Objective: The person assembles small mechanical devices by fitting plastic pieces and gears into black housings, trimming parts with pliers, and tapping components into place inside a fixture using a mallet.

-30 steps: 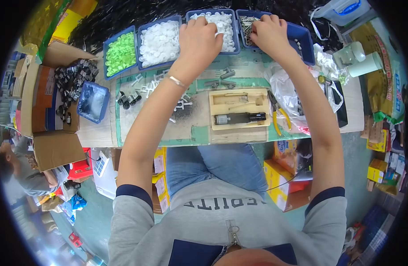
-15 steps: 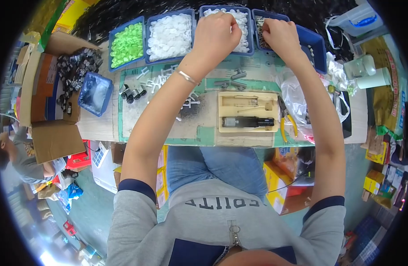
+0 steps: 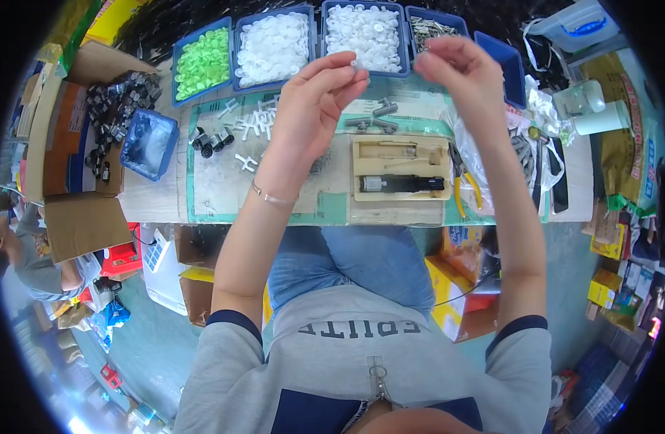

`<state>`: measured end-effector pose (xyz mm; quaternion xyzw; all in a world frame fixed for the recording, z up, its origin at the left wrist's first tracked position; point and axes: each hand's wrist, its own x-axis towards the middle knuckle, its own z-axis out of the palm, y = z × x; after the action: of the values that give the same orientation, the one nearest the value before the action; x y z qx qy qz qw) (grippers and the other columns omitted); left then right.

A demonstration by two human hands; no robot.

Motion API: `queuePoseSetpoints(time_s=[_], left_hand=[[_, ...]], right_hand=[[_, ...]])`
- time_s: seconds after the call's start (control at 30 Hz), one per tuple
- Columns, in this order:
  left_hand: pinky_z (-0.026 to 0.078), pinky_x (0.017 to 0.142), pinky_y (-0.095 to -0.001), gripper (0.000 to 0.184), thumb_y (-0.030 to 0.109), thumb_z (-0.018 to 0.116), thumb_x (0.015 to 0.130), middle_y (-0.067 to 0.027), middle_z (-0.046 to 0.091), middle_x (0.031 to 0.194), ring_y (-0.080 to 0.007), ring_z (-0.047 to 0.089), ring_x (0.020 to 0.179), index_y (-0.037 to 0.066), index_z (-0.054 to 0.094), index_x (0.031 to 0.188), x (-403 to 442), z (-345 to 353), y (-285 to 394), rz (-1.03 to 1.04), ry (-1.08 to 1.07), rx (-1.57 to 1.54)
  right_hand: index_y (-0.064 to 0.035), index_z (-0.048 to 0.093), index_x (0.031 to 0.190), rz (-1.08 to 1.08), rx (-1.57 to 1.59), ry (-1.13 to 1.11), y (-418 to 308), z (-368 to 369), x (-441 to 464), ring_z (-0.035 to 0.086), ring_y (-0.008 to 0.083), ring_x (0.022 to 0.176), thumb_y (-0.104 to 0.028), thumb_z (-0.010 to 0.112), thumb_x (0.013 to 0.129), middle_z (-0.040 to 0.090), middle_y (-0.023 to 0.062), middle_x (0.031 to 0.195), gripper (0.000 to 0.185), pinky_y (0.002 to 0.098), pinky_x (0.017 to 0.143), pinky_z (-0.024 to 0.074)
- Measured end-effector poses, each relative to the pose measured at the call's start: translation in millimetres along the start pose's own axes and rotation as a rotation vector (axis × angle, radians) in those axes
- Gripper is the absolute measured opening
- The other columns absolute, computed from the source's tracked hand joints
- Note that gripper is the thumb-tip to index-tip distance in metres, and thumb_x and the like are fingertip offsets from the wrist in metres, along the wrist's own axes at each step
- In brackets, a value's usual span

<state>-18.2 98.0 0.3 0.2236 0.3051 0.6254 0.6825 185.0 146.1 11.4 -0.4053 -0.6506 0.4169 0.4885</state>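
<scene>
My left hand [image 3: 316, 98] is raised just in front of the bin of white caps [image 3: 365, 36], with thumb and forefinger pinched on a small white plastic piece [image 3: 355, 64]. My right hand [image 3: 468, 76] is held before the bin of small metal parts [image 3: 428, 30]. Its fingers are curled towards the thumb, and whatever lies between them is too small to make out. Below the hands, a cream fixture block [image 3: 401, 163] holds a black and silver cylindrical tool [image 3: 403, 184] in its lower slot.
Bins of green caps [image 3: 202, 66] and white discs [image 3: 273, 49] stand left. White forked pieces [image 3: 256, 123], black fittings [image 3: 211, 141] and grey tubes [image 3: 376, 119] lie on the table. Yellow-handled pliers [image 3: 466, 189] and a plastic bag [image 3: 477, 155] are right; a carton [image 3: 65, 137] is at far left.
Both hands have come back from the bins towards me. The left has left the white caps with a small white piece in its fingers; the right has lifted off the metal parts.
</scene>
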Motion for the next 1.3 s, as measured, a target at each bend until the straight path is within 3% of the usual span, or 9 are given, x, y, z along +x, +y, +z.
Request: queuePoseSetpoints(time_s=[0.4,0.6,0.7,0.77,0.87,1.0,1.07,1.13,1.3], left_hand=[[0.054,0.063,-0.0229,0.02,0.017,0.053,0.092,-0.0081,0.063,0.096,-0.0135,0.063,0.081,0.002,0.056,0.105,-56,1,-27,-0.192,-0.216,-0.201],[0.051,0.059,-0.0212,0.019,0.019,0.055,0.092,-0.0057,0.063,0.093,-0.0129,0.063,0.079,0.003,0.056,0.104,-62,8,-34,-0.179,-0.159,-0.191],[0.051,0.059,-0.0216,0.017,0.015,0.058,0.09,-0.0044,0.063,0.092,-0.0128,0.062,0.074,0.003,0.056,0.103,-71,13,-37,-0.013,-0.071,0.114],[0.049,0.057,-0.023,0.014,0.008,0.061,0.087,-0.0067,0.063,0.088,-0.0127,0.06,0.071,0.001,0.058,0.099,-78,12,-40,0.341,0.026,0.602],[0.047,0.052,-0.0261,0.017,-0.001,0.063,0.076,-0.0113,0.061,0.08,-0.0187,0.06,0.065,0.001,0.062,0.092,-82,0,-36,0.945,-0.18,1.217],[0.047,0.052,-0.0264,0.033,0.004,0.064,0.062,-0.0092,0.062,0.083,-0.0184,0.06,0.064,-0.001,0.062,0.094,-89,-28,-40,1.175,-0.517,1.456],[0.048,0.054,-0.0261,0.033,0.005,0.065,0.063,-0.0096,0.062,0.084,-0.0183,0.06,0.065,-0.001,0.061,0.095,-95,-29,-43,1.187,-0.548,1.484],[0.048,0.055,-0.0258,0.034,0.006,0.066,0.063,-0.0101,0.062,0.085,-0.0183,0.06,0.066,-0.002,0.061,0.095,-99,-30,-46,1.208,-0.574,1.515],[0.048,0.065,-0.0294,0.028,0.011,0.067,0.069,-0.0071,0.061,0.093,-0.0191,0.059,0.077,0.002,0.062,0.095,-98,-34,-55,1.031,-0.479,1.581]], right_hand=[[-0.0006,0.057,0.093,-0.266,0.225,0.126,-29,53,-79,0.064,0.0123,0.081,0.005,0.062,0.081,0.062,0.0069,0.088,0.014,0.024,0.075,0.0507],[-0.0019,0.059,0.087,-0.469,-0.101,0.103,-24,50,-79,0.064,0.0133,0.075,0.006,0.063,0.078,0.063,0.0068,0.081,0.013,0.0234,0.069,0.0504],[-0.0019,0.06,0.093,-0.402,-0.208,0.127,-30,50,-86,0.065,0.0133,0.079,0.005,0.062,0.08,0.066,0.0071,0.084,0.015,0.0234,0.069,0.0502],[0.0,0.059,0.101,-0.037,0.104,0.096,-39,49,-92,0.064,0.0129,0.086,0.002,0.06,0.083,0.067,0.0085,0.09,0.018,0.0232,0.073,0.0497],[0.0021,0.056,0.107,0.289,0.39,-0.02,-47,42,-111,0.062,0.0122,0.092,-0.001,0.057,0.086,0.067,0.0093,0.096,0.021,0.0223,0.077,0.0485],[0.0026,0.057,0.103,0.397,0.252,-0.174,-41,32,-131,0.062,0.0115,0.091,-0.007,0.059,0.087,0.066,0.0082,0.095,0.019,0.0232,0.079,0.0481],[0.0004,0.058,0.094,0.363,0.137,-0.209,-41,28,-131,0.061,0.0153,0.087,-0.009,0.062,0.084,0.065,0.0062,0.09,0.014,0.0283,0.077,0.0474],[-0.0033,0.058,0.085,0.057,-0.366,-0.316,-39,23,-130,0.056,0.0212,0.088,-0.007,0.065,0.077,0.061,0.0053,0.088,0.011,0.0333,0.081,0.0412],[-0.0074,0.056,0.082,-0.215,-0.705,-0.295,-13,19,-124,0.05,0.023,0.092,-0.008,0.066,0.072,0.056,0.0039,0.091,0.014,0.0364,0.086,0.0327]])
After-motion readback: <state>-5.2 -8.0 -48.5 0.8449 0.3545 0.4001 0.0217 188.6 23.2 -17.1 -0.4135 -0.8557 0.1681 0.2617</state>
